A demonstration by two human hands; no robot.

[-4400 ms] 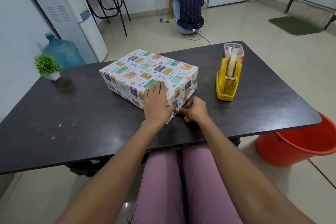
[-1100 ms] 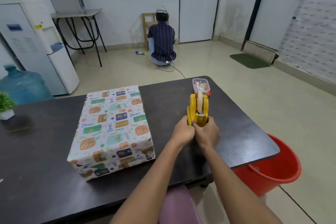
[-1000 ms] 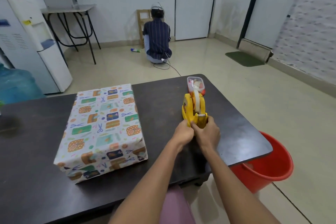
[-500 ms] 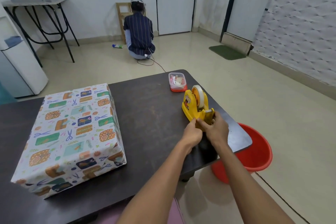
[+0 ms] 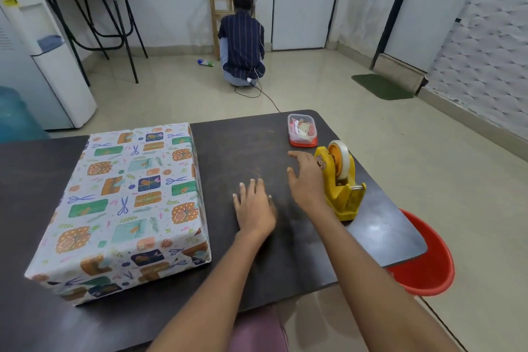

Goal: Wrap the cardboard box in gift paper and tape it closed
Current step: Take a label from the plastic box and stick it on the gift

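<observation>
Both forearms are bare to the frame's lower edge, with no sleeves, watch or rings visible on the left hand (image 5: 254, 208) or right hand (image 5: 307, 183), and mauve-pink trousers (image 5: 257, 331) cover the lap.

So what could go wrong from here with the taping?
The yellow tape dispenser stands close to the dark table's right edge, above the red bucket; a hard tug might tip it off. Both the left hand and right hand look empty, so the paper-wrapped box's end flap could loosen untaped.
</observation>
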